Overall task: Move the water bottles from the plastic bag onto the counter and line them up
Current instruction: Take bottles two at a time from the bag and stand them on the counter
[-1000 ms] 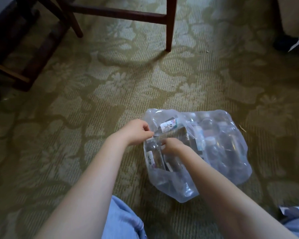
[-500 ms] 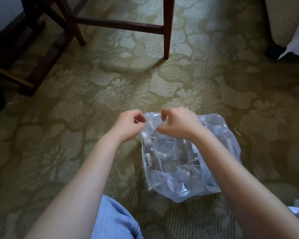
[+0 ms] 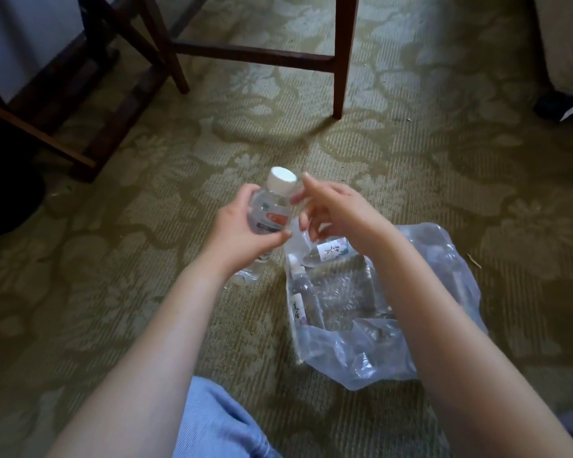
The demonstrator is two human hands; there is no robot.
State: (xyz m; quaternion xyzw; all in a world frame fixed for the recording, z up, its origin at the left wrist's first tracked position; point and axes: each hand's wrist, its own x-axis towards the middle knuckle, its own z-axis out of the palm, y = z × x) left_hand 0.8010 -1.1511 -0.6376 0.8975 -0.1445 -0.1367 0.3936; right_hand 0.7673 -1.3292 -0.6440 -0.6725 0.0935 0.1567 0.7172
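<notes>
My left hand grips a clear water bottle with a white cap and a red-and-white label, held upright above the carpet, left of the bag. My right hand hovers just right of the bottle's neck, fingers loosely spread, holding nothing. Below it, the clear plastic bag lies open on the carpet. At least two more bottles show inside: one with a white label near the bag's mouth, another along its left side.
Green patterned carpet covers the floor. Dark wooden chair legs and a rung stand beyond the hands. More dark furniture is at the upper left. My knee in blue jeans is at the bottom. No counter is in view.
Both hands were at the bag's mouth. Now a bottle is out of the bag, raised in my left hand, and my right hand has come off it.
</notes>
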